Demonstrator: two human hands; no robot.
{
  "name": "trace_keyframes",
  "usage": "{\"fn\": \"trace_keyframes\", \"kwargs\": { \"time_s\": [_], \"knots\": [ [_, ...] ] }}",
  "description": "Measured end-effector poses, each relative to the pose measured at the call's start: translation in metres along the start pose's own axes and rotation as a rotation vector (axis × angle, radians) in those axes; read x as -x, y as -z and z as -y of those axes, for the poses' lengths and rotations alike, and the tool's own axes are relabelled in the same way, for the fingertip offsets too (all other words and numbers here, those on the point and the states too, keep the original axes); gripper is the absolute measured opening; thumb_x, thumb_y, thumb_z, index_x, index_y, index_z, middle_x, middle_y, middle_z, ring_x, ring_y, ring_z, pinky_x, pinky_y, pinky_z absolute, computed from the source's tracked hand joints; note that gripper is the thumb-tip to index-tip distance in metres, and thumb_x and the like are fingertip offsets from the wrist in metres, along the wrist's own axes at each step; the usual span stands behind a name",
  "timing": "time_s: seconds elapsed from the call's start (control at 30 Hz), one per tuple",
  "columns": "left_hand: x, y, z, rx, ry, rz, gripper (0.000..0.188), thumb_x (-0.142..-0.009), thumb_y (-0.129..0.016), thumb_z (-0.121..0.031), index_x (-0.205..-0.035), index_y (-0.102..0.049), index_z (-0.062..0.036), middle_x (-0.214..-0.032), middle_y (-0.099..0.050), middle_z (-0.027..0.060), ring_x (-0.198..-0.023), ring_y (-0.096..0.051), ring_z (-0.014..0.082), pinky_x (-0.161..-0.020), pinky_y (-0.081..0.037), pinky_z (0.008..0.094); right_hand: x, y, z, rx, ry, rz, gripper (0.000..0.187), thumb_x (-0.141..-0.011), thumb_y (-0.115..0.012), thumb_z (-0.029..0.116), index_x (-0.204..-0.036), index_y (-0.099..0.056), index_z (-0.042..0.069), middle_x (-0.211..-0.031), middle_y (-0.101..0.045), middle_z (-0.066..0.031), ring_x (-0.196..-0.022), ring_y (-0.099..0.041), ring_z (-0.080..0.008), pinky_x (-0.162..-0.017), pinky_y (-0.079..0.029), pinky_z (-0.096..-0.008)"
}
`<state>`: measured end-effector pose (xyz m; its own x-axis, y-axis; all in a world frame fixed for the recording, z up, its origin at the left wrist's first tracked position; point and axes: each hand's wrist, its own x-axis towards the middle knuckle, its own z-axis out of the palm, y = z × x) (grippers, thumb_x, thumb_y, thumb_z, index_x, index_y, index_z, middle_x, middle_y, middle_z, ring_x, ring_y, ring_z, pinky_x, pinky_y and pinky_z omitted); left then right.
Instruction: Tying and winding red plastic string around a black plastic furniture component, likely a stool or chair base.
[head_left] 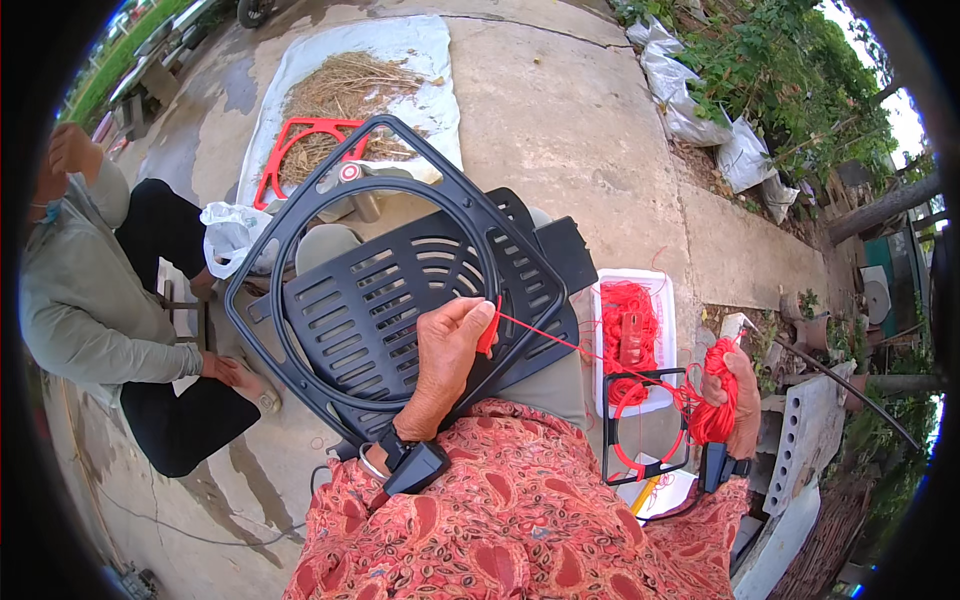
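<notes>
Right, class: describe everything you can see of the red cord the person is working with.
The red cord is thin and bright, like plastic twine. It runs taut from the left hand, whose fingers pinch it against the black frame, across to the right hand, which grips a loose bundle of it. More of the same cord lies heaped in a white tray between the hands.
</notes>
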<state>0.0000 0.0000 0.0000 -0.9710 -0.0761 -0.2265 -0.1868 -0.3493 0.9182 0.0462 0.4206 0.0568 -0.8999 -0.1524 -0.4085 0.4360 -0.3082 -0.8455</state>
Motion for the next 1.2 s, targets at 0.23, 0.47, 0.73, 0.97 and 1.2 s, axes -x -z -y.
{"fn": "trace_keyframes", "kwargs": {
  "time_s": [0.23, 0.47, 0.73, 0.97, 1.2],
  "knots": [
    [0.005, 0.001, -0.006, -0.036, 0.030, -0.007, 0.013, -0.091, -0.063, -0.009, -0.085, -0.067, 0.0022, -0.066, -0.063, 0.0050, -0.053, -0.056, 0.0099, -0.051, -0.045, 0.0239, -0.035, -0.084, 0.006, 0.241, -0.010, -0.235, 0.023, -0.095, -0.059, 0.024, -0.108, -0.052, 0.006, -0.074, -0.059, -0.0039, -0.051, -0.053, -0.0071, -0.042, -0.042, -0.0190],
    [0.002, -0.001, 0.005, -0.032, 0.005, 0.000, 0.009, -0.089, -0.066, -0.007, -0.085, -0.066, 0.0012, -0.066, -0.063, 0.0036, -0.053, -0.055, 0.0089, -0.049, -0.044, 0.0232, -0.090, -0.223, -0.009, 1.248, 0.517, -0.010, 0.029, -0.085, -0.072, 0.022, -0.098, -0.056, 0.001, -0.089, -0.062, -0.0091, -0.077, -0.060, -0.0235, -0.069, -0.050, -0.0326],
    [-0.002, 0.001, 0.014, -0.075, -0.067, -0.025, 0.013, -0.090, -0.067, -0.009, -0.085, -0.065, 0.0034, -0.064, -0.061, 0.0013, -0.052, -0.053, 0.0056, -0.045, -0.041, 0.0218, -0.126, -0.257, -0.064, 1.614, 0.806, -0.001, 0.038, -0.080, -0.068, 0.015, -0.113, -0.056, -0.001, -0.114, -0.055, -0.0158, -0.103, -0.053, -0.0322, -0.083, -0.047, -0.0430],
    [0.000, 0.001, 0.014, -0.179, -0.113, -0.082, 0.014, -0.089, -0.067, -0.009, -0.080, -0.066, 0.0017, -0.060, -0.060, 0.0018, -0.050, -0.052, 0.0059, -0.045, -0.041, 0.0234, -0.085, -0.237, -0.054, 1.449, 0.848, -0.039, 0.051, -0.078, -0.071, 0.011, -0.125, -0.054, -0.001, -0.116, -0.054, -0.0173, -0.110, -0.052, -0.0352, -0.093, -0.043, -0.0428],
    [0.006, -0.005, 0.010, -0.402, -0.218, -0.134, 0.014, -0.086, -0.069, -0.011, -0.083, -0.066, 0.0023, -0.060, -0.062, 0.0068, -0.052, -0.057, 0.0107, -0.050, -0.043, 0.0292, -0.084, -0.235, -0.045, 1.332, 0.572, -0.001, 0.032, -0.083, -0.070, 0.016, -0.110, -0.061, 0.000, -0.094, -0.058, -0.0157, -0.085, -0.063, -0.0350, -0.071, -0.050, -0.0443]
  ]
}}
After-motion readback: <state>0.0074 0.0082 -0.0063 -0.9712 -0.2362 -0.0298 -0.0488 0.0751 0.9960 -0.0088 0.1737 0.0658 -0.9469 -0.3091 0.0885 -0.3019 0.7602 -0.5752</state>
